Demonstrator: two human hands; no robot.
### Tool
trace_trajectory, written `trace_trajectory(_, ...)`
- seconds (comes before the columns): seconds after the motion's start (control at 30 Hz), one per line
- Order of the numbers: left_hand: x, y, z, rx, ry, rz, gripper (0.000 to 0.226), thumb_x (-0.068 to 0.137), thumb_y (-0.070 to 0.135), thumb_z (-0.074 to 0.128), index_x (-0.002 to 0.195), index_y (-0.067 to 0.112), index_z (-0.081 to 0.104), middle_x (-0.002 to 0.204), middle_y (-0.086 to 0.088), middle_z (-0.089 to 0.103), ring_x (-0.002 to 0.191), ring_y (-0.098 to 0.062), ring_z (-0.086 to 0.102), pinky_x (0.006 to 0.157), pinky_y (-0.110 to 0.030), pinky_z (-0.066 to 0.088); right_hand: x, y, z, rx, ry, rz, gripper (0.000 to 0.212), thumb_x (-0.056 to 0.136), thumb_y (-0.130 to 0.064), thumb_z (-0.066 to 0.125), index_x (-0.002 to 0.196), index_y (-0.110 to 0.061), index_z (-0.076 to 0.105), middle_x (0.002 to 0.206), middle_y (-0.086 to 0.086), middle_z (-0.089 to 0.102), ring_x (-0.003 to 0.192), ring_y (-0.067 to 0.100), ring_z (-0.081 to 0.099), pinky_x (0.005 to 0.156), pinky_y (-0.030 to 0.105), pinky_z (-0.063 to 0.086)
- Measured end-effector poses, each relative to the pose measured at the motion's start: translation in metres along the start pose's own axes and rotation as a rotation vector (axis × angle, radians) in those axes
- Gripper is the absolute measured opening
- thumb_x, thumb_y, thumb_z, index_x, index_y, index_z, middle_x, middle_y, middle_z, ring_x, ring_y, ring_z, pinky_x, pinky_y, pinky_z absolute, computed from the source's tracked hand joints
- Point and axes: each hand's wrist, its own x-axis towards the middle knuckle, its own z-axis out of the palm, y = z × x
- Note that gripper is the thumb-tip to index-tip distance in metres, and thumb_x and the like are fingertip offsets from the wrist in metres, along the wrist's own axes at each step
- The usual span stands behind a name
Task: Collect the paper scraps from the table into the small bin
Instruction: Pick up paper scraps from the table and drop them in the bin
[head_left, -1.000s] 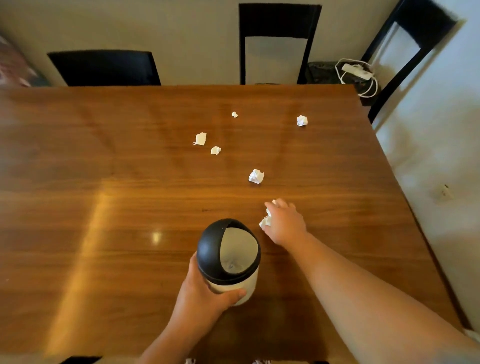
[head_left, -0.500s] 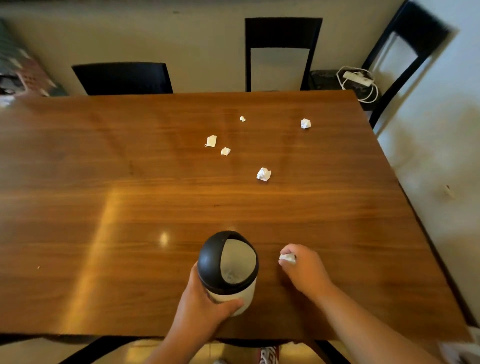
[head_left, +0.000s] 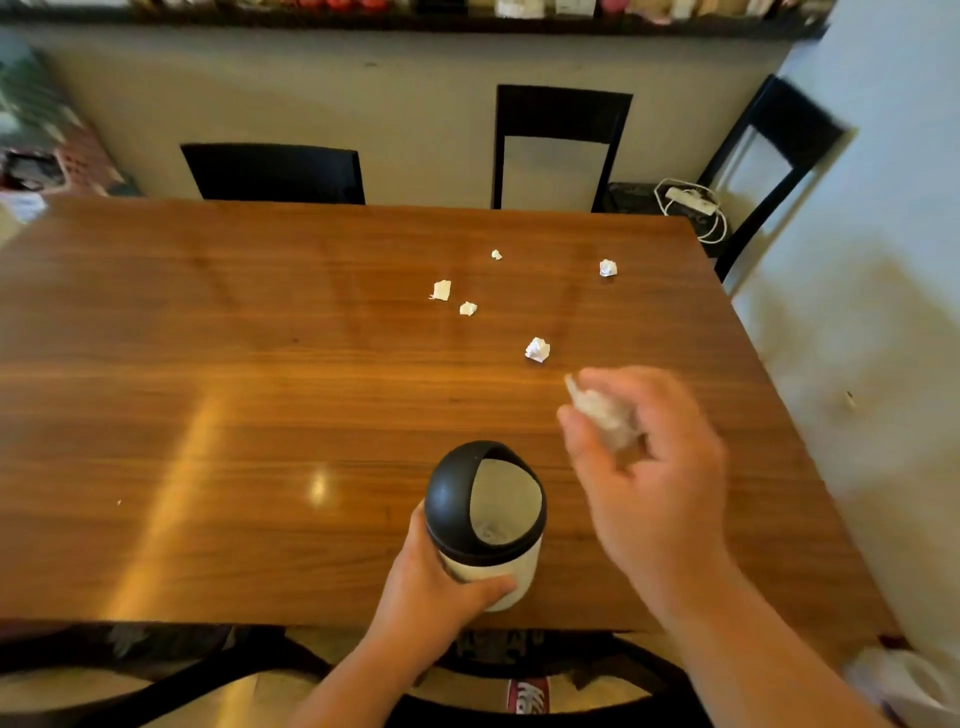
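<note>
Right hand (head_left: 644, 467) clutching scrap (head_left: 600, 410), beside bin (head_left: 485, 525)

The right hand (head_left: 644, 467) is smeared by motion, and the paper scrap (head_left: 602, 415) in its fingers (head_left: 576, 441) is a pale blur without clear edges. The left hand (head_left: 441, 587) hides the near side of the small bin (head_left: 485, 519). Both forearms run off the bottom edge. The bin's contents are too dim to tell.
</note>
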Motion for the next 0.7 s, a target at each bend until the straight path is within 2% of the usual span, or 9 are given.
trace_trajectory(0.07, -0.001, 0.001, -0.002, -0.009, -0.011, 0.026, 0.106, 0.044, 0.060, 0.097, 0.126, 0.071, 0.032, 0.120, 0.040, 0.060, 0.109, 0.010, 0.062, 0.098, -0.033, 0.056, -0.033, 0.007, 0.033, -0.119, -0.466, 0.123, 0.046, 0.087, -0.039, 0.067, 0.128, -0.019, 0.062, 0.126, -0.009, 0.061, 0.114, 0.004, 0.056, 0.097, 0.025, 0.049)
trace_trajectory(0.1, -0.001, 0.001, -0.003, -0.002, -0.017, 0.034, 0.105, 0.045, 0.062, 0.097, 0.125, 0.072, 0.030, 0.120, 0.040, 0.060, 0.108, 0.010, 0.063, 0.095, -0.033, 0.058, -0.046, 0.013, 0.041, -0.175, -0.552, 0.098, 0.050, 0.087, -0.044, 0.066, 0.131, -0.021, 0.061, 0.131, -0.009, 0.059, 0.122, 0.005, 0.053, 0.105, 0.024, 0.044)
trace_trajectory(0.17, 0.001, -0.002, -0.005, 0.008, -0.013, 0.038, 0.100, 0.047, 0.061, 0.097, 0.118, 0.078, 0.029, 0.120, 0.041, 0.059, 0.107, 0.010, 0.064, 0.092, -0.031, 0.059, -0.055, 0.030, 0.046, -0.167, -0.487, 0.041, 0.049, 0.086, -0.052, 0.063, 0.124, -0.021, 0.065, 0.123, -0.010, 0.063, 0.118, 0.004, 0.055, 0.102, 0.015, 0.040)
trace_trajectory(0.27, 0.009, -0.009, -0.005, -0.014, 0.022, 0.002, 0.098, 0.046, 0.055, 0.097, 0.116, 0.076, 0.032, 0.120, 0.034, 0.063, 0.112, 0.011, 0.061, 0.097, -0.027, 0.054, -0.051, 0.065, 0.047, -0.148, -0.378, 0.101, 0.044, 0.090, -0.058, 0.052, 0.118, -0.026, 0.064, 0.110, -0.021, 0.057, 0.108, -0.006, 0.050, 0.091, 0.006, 0.039)
trace_trajectory(0.33, 0.017, -0.012, -0.003, -0.039, 0.032, -0.038, 0.099, 0.045, 0.053, 0.097, 0.116, 0.074, 0.032, 0.120, 0.031, 0.064, 0.112, 0.011, 0.059, 0.097, -0.025, 0.051, -0.041, 0.093, 0.054, -0.187, -0.437, 0.223, 0.041, 0.089, -0.057, 0.051, 0.118, -0.029, 0.063, 0.108, -0.023, 0.058, 0.103, -0.007, 0.053, 0.085, 0.009, 0.045)
trace_trajectory(0.43, 0.033, -0.013, -0.001, -0.069, 0.051, -0.074, 0.097, 0.044, 0.052, 0.096, 0.115, 0.075, 0.034, 0.118, 0.038, 0.062, 0.109, 0.013, 0.060, 0.094, -0.023, 0.051, -0.020, 0.149, 0.073, -0.238, -0.545, 0.389, 0.033, 0.087, -0.046, 0.060, 0.116, -0.029, 0.063, 0.099, -0.021, 0.058, 0.092, -0.003, 0.057, 0.075, 0.016, 0.051)
trace_trajectory(0.5, 0.044, -0.011, 0.001, -0.082, 0.085, -0.100, 0.099, 0.041, 0.054, 0.096, 0.117, 0.072, 0.034, 0.117, 0.031, 0.066, 0.109, 0.009, 0.061, 0.093, -0.024, 0.051, 0.000, 0.186, 0.090, -0.243, -0.637, 0.518, 0.035, 0.089, -0.041, 0.063, 0.121, -0.029, 0.060, 0.106, -0.017, 0.060, 0.094, 0.000, 0.058, 0.073, 0.016, 0.050)
trace_trajectory(0.57, 0.054, -0.010, 0.002, -0.082, 0.121, -0.112, 0.104, 0.038, 0.055, 0.095, 0.122, 0.066, 0.035, 0.119, 0.024, 0.066, 0.112, 0.005, 0.060, 0.096, -0.028, 0.051, 0.024, 0.218, 0.112, -0.259, -0.674, 0.588, 0.039, 0.089, -0.038, 0.064, 0.126, -0.028, 0.057, 0.117, -0.008, 0.063, 0.100, 0.008, 0.061, 0.079, 0.026, 0.055)
trace_trajectory(0.7, 0.071, -0.012, 0.002, -0.089, 0.175, -0.129, 0.106, 0.030, 0.061, 0.097, 0.121, 0.064, 0.041, 0.118, 0.026, 0.068, 0.110, 0.006, 0.062, 0.097, -0.029, 0.053, 0.074, 0.263, 0.157, -0.399, -0.623, 0.569, 0.054, 0.088, -0.033, 0.066, 0.138, -0.031, 0.045, 0.137, -0.001, 0.050, 0.114, 0.023, 0.058, 0.082, 0.036, 0.052)
